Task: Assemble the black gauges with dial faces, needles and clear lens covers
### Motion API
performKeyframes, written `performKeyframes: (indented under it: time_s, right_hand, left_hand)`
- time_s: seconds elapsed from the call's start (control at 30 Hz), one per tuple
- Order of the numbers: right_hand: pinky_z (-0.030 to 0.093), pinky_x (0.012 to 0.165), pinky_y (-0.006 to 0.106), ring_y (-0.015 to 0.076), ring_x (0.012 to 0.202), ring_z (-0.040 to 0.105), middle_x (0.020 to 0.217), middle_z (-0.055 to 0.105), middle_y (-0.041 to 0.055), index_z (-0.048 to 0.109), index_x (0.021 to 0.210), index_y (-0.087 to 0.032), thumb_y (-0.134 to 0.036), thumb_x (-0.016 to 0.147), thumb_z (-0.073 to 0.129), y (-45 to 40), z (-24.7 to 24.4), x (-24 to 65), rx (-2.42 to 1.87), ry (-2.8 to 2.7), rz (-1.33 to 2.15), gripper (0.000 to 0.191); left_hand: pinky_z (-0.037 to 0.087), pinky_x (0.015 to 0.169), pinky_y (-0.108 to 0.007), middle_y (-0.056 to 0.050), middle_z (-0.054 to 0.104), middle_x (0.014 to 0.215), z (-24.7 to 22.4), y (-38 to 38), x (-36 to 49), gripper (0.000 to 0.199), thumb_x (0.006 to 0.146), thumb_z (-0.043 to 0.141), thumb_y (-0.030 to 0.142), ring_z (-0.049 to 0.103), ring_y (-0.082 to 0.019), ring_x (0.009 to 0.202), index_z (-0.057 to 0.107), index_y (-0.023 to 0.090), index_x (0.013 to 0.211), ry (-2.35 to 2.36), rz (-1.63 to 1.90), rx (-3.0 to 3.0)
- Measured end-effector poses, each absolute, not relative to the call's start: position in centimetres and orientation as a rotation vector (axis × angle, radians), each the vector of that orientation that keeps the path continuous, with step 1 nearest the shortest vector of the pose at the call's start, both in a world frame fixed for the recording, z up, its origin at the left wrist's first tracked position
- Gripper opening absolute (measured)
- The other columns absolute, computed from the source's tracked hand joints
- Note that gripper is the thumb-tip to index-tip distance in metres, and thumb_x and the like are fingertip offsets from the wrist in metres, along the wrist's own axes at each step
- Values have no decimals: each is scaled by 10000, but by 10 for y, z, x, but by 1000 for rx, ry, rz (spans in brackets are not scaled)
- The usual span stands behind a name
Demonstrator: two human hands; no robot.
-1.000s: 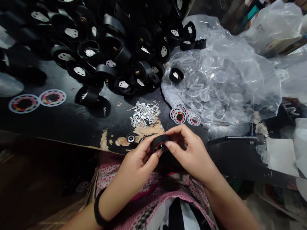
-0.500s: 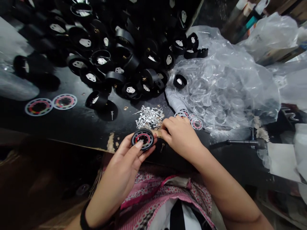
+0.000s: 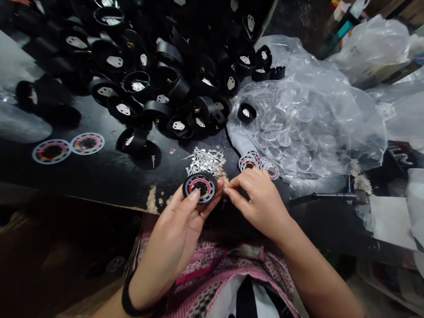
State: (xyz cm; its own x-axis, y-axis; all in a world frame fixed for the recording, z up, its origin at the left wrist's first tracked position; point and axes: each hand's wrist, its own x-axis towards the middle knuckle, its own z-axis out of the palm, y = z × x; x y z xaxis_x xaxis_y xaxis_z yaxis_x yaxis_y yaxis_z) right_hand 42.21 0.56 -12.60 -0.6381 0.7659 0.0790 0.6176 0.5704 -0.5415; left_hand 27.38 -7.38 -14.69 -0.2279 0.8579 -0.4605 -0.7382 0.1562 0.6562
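Observation:
My left hand (image 3: 182,212) grips a round black gauge (image 3: 200,188), its thumb on the printed dial face and its fingers underneath. Just right of the gauge, my right hand (image 3: 255,198) has thumb and forefinger pinched together near the left fingertips; whatever is between them is too small to make out. Behind the gauge lies a heap of small silvery pointers (image 3: 207,161). A fanned stack of printed dials (image 3: 249,161) rests beyond my right hand.
Many black gauge housings (image 3: 159,108) are piled at the back. A clear plastic bag of transparent rings (image 3: 298,128) lies right of them. Two loose dials (image 3: 52,151) lie at the left, and a dark-handled tool (image 3: 338,197) at the right.
My left hand has shifted slightly up and right with the gauge. My right hand has turned and moved a little lower, uncovering more of the dial stack.

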Motion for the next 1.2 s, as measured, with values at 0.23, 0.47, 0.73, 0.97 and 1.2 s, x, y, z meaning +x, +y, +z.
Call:
performKeyframes:
  time_s: [0.23,0.47,0.73,0.97,1.2]
  right_hand:
    - [397,797,331,176,852,585,868,672,26,602,866,-205,-247,993,555,-4,-115,423,-1140,-2284,932,142]
    - [377,779,346,184,846,584,880,671,28,584,861,-209,-225,989,533,-5,-113,428,-1259,-2327,880,139]
    - [359,733,321,163,798,559,801,623,-1,558,801,-202,-194,968,572,-8,-109,430,-1296,-2282,957,168]
    - [398,733,288,131,755,553,764,578,-25,579,796,-202,-211,959,591,-7,-105,436,-1166,-2204,1110,163]
    - [404,737,275,124,763,554,784,595,-25,583,806,-198,-193,966,585,-9,-105,437,-1164,-2202,1120,160]
  left_hand:
    - [503,1059,-356,-17,726,1242,-154,-67,285,310,906,664,316,646,-238,1219,647,292,1214,1186,1343,378]
    - [425,1130,-337,-4,659,1369,-158,-68,291,341,918,651,362,565,-231,1324,639,323,1257,1304,1265,654]
    - [533,993,-294,7,757,1161,-150,-68,287,241,876,695,323,696,-206,1113,704,313,1116,1373,1300,780]
    - [556,934,-280,5,763,1114,-149,-71,286,242,867,707,342,707,-207,1079,704,310,1108,1276,1237,660]
    - [580,878,-307,-27,763,1107,-147,-72,284,260,860,695,338,727,-219,997,687,254,1106,1336,1198,701]
